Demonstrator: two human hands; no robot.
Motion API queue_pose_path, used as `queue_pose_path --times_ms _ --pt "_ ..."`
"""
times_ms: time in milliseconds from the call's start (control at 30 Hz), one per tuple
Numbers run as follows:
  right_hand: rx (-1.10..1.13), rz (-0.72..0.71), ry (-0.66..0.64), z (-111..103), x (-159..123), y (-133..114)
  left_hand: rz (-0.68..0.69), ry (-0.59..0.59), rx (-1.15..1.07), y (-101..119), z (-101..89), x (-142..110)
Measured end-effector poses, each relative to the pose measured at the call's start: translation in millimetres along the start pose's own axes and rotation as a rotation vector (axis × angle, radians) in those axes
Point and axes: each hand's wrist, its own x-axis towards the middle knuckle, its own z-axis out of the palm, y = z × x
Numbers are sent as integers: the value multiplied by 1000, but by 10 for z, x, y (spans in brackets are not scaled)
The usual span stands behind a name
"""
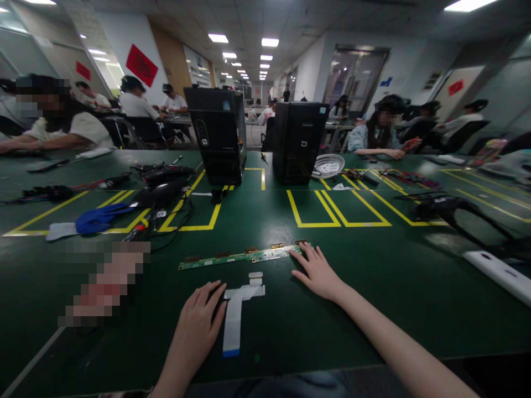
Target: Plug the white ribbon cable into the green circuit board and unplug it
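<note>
Head view, clock read on the picture from its centre: green table [394, 309], two bare hands in, thin board [232, 258] at 6 o'clock, lying flat and nearly crosswise, its right end a bit higher. Right hand [321, 275] at between 4 and 5, fingers spread, fingertips on the board's right end, thumb apart from it, nothing pinched. Left hand [199, 309] at 7, fingers loosely bent and near each other, thumb apart, no grip; index tip right at the ribbon's left arm, contact can't tell. Ribbon [233, 320] white, flat, about T-shaped, between 6 and 7, nearer the wearer than the board, blue end toward 6. Two black towers upright beyond: left tower [213, 135] between 10 and 11, right tower [298, 141] near 1. White basket [329, 165] at 2, just beside right tower. Blue glove [103, 216] at 9, near tangled cables. Pixelated patch at 8, content can't tell. White bar [501, 276] between 3 and 4. Co-worker [375, 141] seated at 2, another [78, 130] between 9 and 10. Yellow tape [365, 224] marks boxes on table.
</note>
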Motion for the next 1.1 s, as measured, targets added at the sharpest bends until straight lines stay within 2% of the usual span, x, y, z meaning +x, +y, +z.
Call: queue_pose_path --times_ms 167,500,633,733,933,1100 --pt "-32 20 17 9 -10 -12 14 16 -72 84 -18 0" --pt "-85 97 79 36 -81 -129 109 -108 -117 453 64 80" --pt "-41 -40 132 -1 -60 -108 118 -125 -96 573 87 114" --pt "14 -164 114 -7 -18 -97 149 -127 -55 668 80 169" --pt "71 -214 99 27 47 -97 206 -125 -17 826 59 314" --pt "66 -237 89 -2 85 -62 268 -182 -28 896 96 421"
